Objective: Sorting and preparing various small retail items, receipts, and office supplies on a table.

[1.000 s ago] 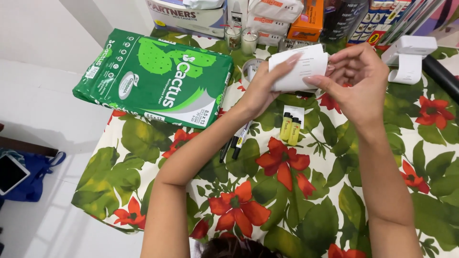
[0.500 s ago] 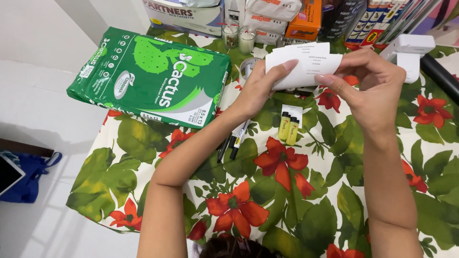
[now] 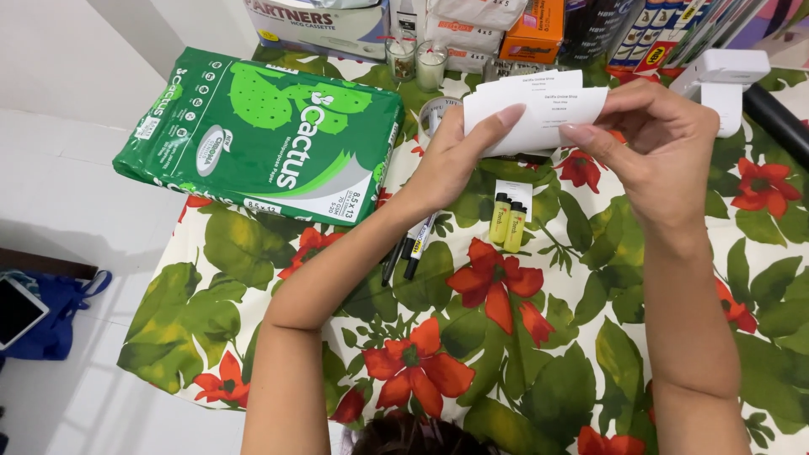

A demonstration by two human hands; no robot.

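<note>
Both hands, left hand (image 3: 455, 164) and right hand (image 3: 653, 143), pinch 2 white paper slips (image 3: 535, 105); next: separating them needs thumb sliding.

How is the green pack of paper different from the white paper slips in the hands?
The green pack of paper is thick, wrapped and lies on the flowered tablecloth; the white paper slips are thin, loose and held up above the cloth. No hand touches the pack; the left hand and right hand pinch the slips. Both are rectangular.
</note>
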